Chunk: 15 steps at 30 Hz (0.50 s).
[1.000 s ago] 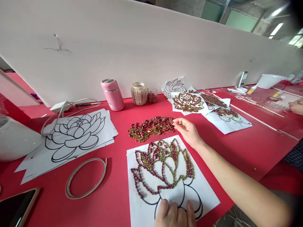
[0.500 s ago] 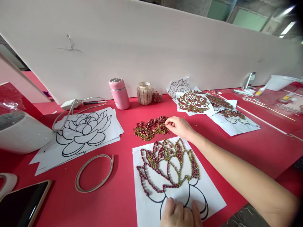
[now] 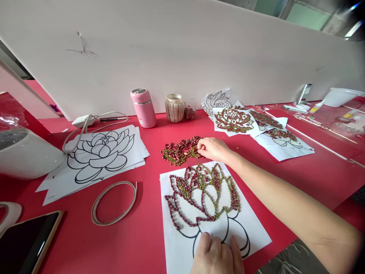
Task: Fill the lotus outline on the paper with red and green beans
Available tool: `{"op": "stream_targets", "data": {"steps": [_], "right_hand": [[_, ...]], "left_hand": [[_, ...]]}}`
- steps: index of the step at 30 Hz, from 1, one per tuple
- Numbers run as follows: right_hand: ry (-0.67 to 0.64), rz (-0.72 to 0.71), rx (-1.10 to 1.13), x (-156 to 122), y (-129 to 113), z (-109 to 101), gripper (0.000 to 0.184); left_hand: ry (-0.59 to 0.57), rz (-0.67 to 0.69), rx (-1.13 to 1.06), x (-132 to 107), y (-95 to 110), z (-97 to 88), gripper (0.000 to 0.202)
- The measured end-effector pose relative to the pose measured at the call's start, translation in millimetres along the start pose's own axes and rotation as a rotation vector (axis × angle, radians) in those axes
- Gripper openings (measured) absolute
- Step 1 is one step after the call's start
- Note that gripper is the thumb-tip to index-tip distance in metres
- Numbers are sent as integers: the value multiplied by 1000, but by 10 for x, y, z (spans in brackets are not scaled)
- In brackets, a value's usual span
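Two hands: right hand [image 3: 213,148] now deeper in loose red-and-green bean heap [image 3: 185,144], apparently picking, pinch unclear; left hand [image 3: 218,255], grip hidden, toward white lotus-printed paper's [image 3: 258,234] near edge.

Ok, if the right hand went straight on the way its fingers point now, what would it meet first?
The pile of red and green beans. The right hand is at its right edge, perhaps touching the nearest beans; depth is hard to judge there.
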State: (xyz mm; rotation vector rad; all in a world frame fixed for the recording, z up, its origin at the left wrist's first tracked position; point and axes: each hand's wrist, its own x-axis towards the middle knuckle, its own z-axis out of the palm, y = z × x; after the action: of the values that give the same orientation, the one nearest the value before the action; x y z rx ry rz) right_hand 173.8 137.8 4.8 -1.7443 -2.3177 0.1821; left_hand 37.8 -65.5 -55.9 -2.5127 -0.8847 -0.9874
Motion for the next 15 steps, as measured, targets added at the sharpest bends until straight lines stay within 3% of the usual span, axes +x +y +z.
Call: {"op": "stream_targets", "data": {"steps": [2, 7, 15], "right_hand": [[-10, -2, -15, 4, 5, -4, 8], [-11, -16, -30, -8, 12, -16, 10], [88, 8, 33, -23, 22, -61, 11]], "left_hand": [[24, 4, -17, 43, -7, -30, 11], [16, -20, -82, 149, -27, -118, 38], [-33, -8, -110, 134, -32, -138, 42]]}}
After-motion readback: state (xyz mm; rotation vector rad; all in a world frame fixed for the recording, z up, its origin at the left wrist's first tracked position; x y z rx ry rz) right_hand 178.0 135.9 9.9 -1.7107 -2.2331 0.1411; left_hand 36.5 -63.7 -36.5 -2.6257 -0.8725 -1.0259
